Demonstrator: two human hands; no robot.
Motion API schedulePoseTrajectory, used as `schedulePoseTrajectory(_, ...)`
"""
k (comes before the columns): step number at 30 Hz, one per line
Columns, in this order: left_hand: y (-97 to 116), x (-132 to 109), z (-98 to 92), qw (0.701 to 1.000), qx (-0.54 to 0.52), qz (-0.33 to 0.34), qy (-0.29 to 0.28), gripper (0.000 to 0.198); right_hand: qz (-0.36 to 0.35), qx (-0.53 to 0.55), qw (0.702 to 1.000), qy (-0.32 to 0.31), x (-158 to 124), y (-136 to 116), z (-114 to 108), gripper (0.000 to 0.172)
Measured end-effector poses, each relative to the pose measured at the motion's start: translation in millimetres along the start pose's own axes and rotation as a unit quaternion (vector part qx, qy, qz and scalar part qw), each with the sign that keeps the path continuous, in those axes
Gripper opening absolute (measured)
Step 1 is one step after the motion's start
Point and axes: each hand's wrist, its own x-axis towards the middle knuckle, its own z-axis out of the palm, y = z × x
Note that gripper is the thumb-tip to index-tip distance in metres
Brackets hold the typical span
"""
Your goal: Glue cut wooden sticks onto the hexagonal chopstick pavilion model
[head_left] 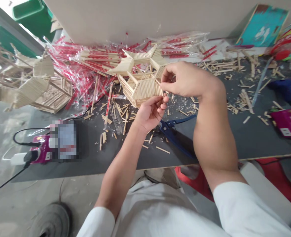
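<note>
The stick model (147,89), a hollow, many-sided frame with panels of pale sticks laid side by side, sits on the dark tabletop (86,168), straight ahead of the person. The left hand (150,112) is palm up at its lower right corner, fingers half curled, thumb at the edge. The right hand (185,79) comes in from above, fingers bent toward the thumb, whose tip is at the model's right side (I can't tell from here whether either hand grips a stick there).

Just below the hands lie blue-handled cutters (177,141), partly behind the right forearm. Short cut pieces (163,150) are strewn around, with more offcuts (246,100) off to the right. Behind the model, stick bundles (98,56) lie in a heap of clear plastic printed red. A larger stick structure (33,89) stands at the left, well above a purple power strip (40,151). Farther out, a turquoise board (264,26) leans against the wall (125,19), and green bins (33,21) stand at the far left.
</note>
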Motion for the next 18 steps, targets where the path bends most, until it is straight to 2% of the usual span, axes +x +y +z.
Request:
schedulePoseTrajectory(8,0.6,1.4,0.7,1.0,0.011,0.0,-0.004,0.019,-0.026,0.012,0.999,0.02,3.1,8.3,3.6,0.016)
schedulePoseTrajectory(12,0.2,2.1,1.7,1.0,0.012,-0.006,0.011,0.026,-0.041,0.035,0.998,0.03,5.4,14.8,6.4,0.02)
schedulePoseTrajectory(18,-0.7,2.9,-0.2,1.0,0.006,-0.004,-0.001,0.029,-0.037,0.036,0.998,0.027,6.5,15.9,7.3,0.018)
